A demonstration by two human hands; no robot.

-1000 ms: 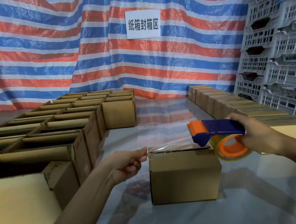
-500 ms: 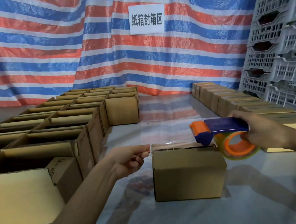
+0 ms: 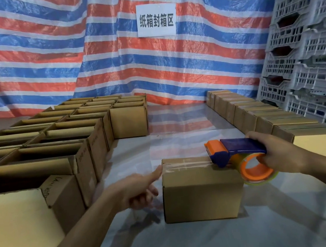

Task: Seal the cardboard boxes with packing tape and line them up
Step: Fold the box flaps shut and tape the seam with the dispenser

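Dropping from where it was stretching in the air half a second ago, the clear tape strip is now lying flat along the top of the closed cardboard box, which is sitting on the glossy grey surface at mid-view. The left hand is pressing the strip's end onto the box's top left edge with its outstretched thumb, its other fingers curling into the palm. The right hand is gripping the blue and orange tape dispenser, whose front is resting on the box's right end. Open boxes are standing in rows to the left. Closed boxes are lining up on the right, beside stacked grey crates. A striped tarp is hanging behind, carrying a white sign.
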